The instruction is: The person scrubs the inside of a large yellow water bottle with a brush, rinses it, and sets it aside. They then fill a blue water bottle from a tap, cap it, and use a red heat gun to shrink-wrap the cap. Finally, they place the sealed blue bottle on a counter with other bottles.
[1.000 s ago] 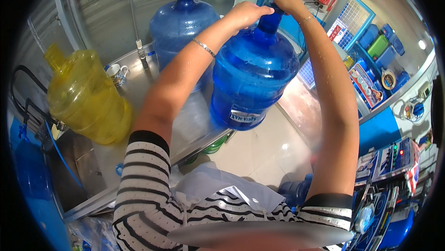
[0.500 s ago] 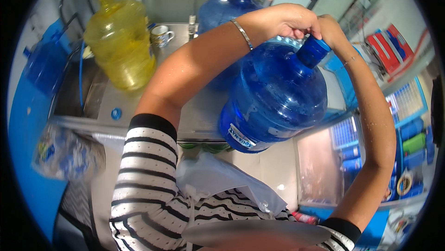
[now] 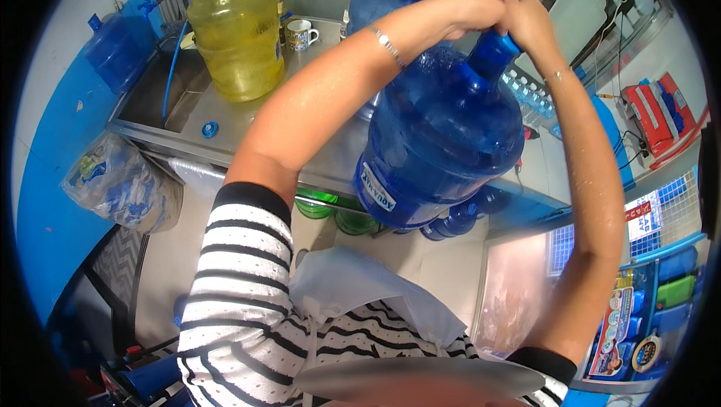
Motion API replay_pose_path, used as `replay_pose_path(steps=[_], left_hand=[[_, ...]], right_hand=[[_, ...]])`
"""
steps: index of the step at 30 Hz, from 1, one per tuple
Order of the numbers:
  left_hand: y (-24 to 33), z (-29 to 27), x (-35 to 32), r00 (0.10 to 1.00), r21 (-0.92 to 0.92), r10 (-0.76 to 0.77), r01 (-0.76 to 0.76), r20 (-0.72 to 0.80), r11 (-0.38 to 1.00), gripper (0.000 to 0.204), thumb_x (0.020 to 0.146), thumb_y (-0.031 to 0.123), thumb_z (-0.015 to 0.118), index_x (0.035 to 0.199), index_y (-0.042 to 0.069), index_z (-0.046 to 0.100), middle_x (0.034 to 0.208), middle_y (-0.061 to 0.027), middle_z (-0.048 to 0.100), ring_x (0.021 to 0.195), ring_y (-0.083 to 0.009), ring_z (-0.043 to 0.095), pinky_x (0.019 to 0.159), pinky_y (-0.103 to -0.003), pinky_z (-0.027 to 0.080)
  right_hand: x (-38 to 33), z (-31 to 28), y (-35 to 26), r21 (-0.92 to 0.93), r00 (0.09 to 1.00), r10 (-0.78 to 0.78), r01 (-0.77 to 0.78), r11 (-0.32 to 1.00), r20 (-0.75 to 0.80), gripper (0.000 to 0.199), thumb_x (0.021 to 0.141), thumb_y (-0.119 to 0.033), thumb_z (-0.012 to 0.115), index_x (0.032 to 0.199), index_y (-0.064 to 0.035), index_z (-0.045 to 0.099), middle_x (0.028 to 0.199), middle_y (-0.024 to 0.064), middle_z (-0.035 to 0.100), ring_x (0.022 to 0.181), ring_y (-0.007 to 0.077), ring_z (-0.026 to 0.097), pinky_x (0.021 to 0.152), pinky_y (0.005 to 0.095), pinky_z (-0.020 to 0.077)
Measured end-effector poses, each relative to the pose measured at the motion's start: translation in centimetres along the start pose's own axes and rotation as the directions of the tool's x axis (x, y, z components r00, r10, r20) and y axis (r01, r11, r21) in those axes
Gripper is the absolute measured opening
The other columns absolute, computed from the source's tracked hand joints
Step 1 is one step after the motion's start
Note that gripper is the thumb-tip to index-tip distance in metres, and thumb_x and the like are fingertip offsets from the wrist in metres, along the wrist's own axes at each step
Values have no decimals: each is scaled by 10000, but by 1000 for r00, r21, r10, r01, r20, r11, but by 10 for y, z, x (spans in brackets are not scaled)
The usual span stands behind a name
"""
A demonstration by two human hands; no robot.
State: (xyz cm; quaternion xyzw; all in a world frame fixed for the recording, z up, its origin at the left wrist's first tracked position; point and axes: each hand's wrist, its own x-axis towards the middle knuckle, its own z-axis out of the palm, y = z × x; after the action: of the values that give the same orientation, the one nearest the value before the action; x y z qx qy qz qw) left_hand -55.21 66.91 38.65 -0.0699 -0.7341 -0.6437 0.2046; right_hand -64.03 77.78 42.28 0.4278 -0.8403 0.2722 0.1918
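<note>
A large blue water jug (image 3: 443,137) leans toward me over the counter's front edge, a blue cap (image 3: 499,45) on its neck. My left hand (image 3: 477,7), fingers curled, is just above the cap; what its fingertips pinch, if anything, is hidden. From the other side my right hand (image 3: 527,22) meets it, fingers bent down onto the cap's far edge. Both hands touch each other. Another capped blue jug (image 3: 375,3) stands behind my left forearm. To the left, a yellow jug (image 3: 239,39) stands upright on the steel counter (image 3: 263,125).
A sink (image 3: 176,95) with a blue hose is at the left, near another blue jug (image 3: 116,54). A patterned mug (image 3: 299,34) and loose blue cap (image 3: 210,129) rest on the counter. A bag of caps (image 3: 124,189) hangs below; small bottles (image 3: 529,99) stand at right.
The view has shifted, showing more floor and lower shelves. My hands have drawn closer together, and the left fingers have lifted slightly off the cap's top.
</note>
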Motion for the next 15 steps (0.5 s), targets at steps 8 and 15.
replay_pose_path(steps=[8, 15], left_hand=[[-95, -216, -67, 754, 853, 442, 519, -486, 53, 534, 742, 271, 805, 1177, 46, 592, 1165, -148, 557, 1058, -375, 589, 878, -446, 528], [-149, -352, -118, 745, 637, 366, 667, -558, -387, 913, 699, 264, 836, 1472, 106, 376, 1466, -114, 398, 1136, -312, 532, 890, -392, 539]], right_hand=[[-111, -4, -43, 434, 903, -114, 306, 847, -414, 463, 963, -250, 617, 616, -30, 403, 584, 16, 347, 585, 96, 316, 512, 310, 270], [-195, 177, -130, 722, 957, -282, 154, 675, 60, 469, 904, -252, 689, 610, -3, 423, 609, 87, 357, 554, 188, 325, 519, 366, 283]])
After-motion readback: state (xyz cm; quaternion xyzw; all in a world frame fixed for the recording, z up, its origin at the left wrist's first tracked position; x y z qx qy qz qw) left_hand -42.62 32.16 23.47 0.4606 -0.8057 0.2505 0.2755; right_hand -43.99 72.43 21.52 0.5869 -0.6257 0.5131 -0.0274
